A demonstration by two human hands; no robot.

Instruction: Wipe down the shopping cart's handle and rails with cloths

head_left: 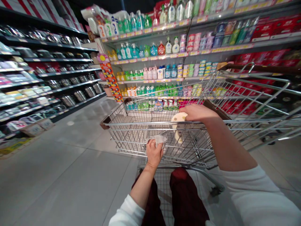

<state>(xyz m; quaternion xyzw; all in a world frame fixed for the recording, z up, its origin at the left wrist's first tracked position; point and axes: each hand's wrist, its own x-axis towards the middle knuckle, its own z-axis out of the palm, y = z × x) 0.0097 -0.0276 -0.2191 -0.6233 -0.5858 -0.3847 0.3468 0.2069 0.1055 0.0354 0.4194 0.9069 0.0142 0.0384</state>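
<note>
A metal shopping cart (131, 135) with brown corner pieces stands sideways in front of me. My left hand (154, 153) presses a crumpled whitish cloth or wipe (160, 139) against the wire side of the basket, its fingers bent round it. Reaching over the cart's near top rail, my right hand (196, 113) is closed on a cream-coloured spotted item (179, 117), part of which hangs down inside the basket. The wires and the hand partly cover that item, so I cannot tell exactly what it is.
Shelves of pump bottles and tubs (150, 58) rise behind the cart. Metal pots line a shelf rack (68, 82) on the left. A second cart (265, 91) adjoins at the right. Grey floor tiles (77, 175) extend at the lower left.
</note>
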